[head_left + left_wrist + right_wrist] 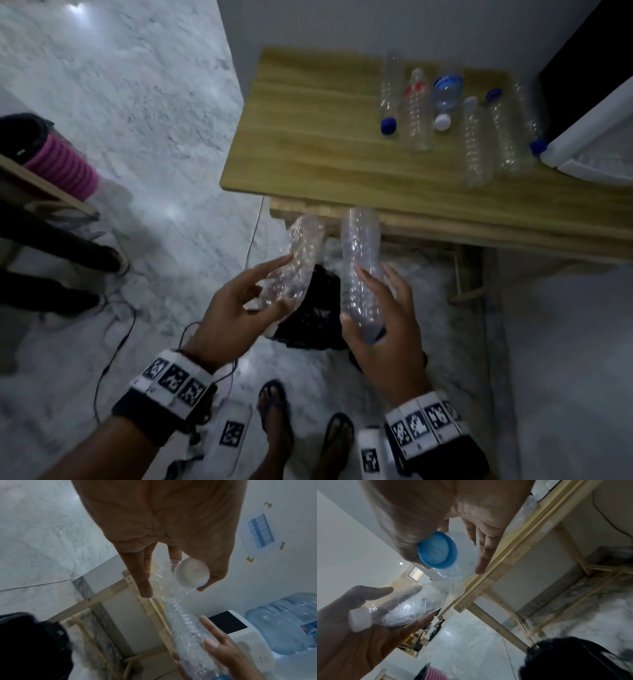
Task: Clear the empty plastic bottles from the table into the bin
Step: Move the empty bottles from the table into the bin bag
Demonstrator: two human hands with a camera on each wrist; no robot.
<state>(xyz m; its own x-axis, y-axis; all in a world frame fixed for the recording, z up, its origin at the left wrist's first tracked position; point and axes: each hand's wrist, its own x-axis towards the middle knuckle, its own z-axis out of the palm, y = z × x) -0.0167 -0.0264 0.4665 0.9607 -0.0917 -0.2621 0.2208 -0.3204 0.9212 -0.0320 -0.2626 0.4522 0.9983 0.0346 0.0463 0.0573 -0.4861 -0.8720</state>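
Observation:
My left hand [284, 284] carries a crumpled clear bottle [301, 246] with a white cap [192, 573]; the fingers lie straight along it, thumb underneath. My right hand [370, 294] has a smooth clear bottle [361, 240] standing in it, blue cap [436, 550] against the palm, fingers straight and spread. Both bottles hang just above the black bin bag [315, 318] on the floor, in front of the wooden table [308, 154]. Several more empty bottles [416, 109] lie on the table's far right.
A white water dispenser [599, 137] stands at the table's right end. A black and pink object [58, 161] sits at the left on another stand. Cables [116, 342] run over the marble floor. My sandalled feet [277, 411] are just behind the bin.

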